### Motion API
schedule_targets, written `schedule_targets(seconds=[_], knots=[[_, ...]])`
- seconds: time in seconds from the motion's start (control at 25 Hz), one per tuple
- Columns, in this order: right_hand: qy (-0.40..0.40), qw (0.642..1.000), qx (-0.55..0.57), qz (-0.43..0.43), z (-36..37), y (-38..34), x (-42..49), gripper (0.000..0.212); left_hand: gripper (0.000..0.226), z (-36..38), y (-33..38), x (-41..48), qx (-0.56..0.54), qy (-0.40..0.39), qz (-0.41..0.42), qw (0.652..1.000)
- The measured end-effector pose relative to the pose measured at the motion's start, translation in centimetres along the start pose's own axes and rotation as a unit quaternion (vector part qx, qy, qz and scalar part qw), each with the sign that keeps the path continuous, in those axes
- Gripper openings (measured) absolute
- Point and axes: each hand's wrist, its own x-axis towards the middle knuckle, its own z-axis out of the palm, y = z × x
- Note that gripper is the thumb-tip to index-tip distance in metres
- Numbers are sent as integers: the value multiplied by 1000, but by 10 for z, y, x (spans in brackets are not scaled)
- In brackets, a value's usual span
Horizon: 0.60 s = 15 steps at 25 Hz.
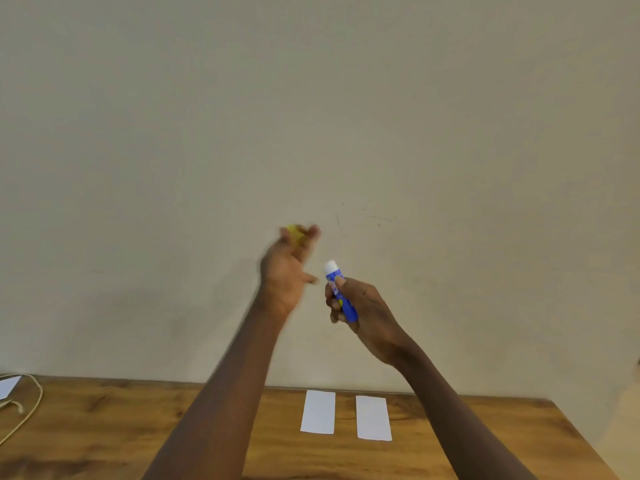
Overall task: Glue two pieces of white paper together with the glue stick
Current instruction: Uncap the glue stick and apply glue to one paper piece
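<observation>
My right hand [360, 306] is raised in front of the wall and grips a blue glue stick [341, 292]. The stick is uncapped, with its white tip pointing up. My left hand [287, 268], blurred, is held up to the left of it and pinches the yellow cap [295, 233] in its fingertips. Two white paper strips lie side by side on the wooden table below, the left strip [318, 412] and the right strip [373, 418], a small gap between them. Both hands are well above the papers.
The wooden table [104, 427] ends at a plain beige wall. At the far left lie a pale cord [29, 407] and a corner of another white sheet [8, 386]. The table's right edge [585, 441] runs diagonally at the lower right.
</observation>
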Motion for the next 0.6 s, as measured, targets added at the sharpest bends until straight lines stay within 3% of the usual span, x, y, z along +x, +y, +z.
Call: schedule_targets(seconds=[0.04,0.12,0.28,0.44,0.6], knots=[[5,1000,3,0,-1,4,-5,27,27,-5,12,5,-2,32,20,999],[40,999,-4,-1,-4,10,-10,25,28,-9,19,4,95,57,57,992],[85,995,-41,-42,0,4,-1,25,20,5,-15,-23,193,-37,-13,980],[96,992,-44,-66,2,0,3,21,7,12,-30,-24,141,-54,15,988],[164,982,-45,-81,-1,9,-7,12,19,16,-28,-19,130,3,58,990]])
